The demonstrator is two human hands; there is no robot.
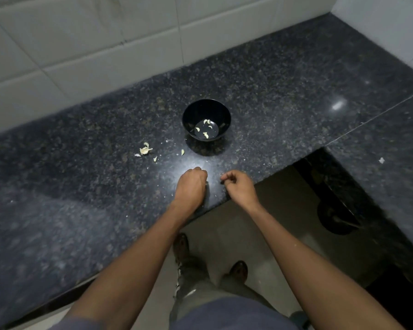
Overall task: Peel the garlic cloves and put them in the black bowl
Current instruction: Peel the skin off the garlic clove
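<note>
Sitting on dark granite tabletop (284,96): black bowl (206,119), holding four peeled garlic cloves (205,135) | lying left of bowl: garlic remnant with skins (145,149), two loose cloves (183,152) | hovering near front edge, fingers curled, contents hidden: left hand (191,184), right hand (239,185)

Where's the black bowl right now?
Head view: the black bowl stands upright on the granite counter, centre frame, beyond both hands. Garlic scraps lie to its left.
</note>
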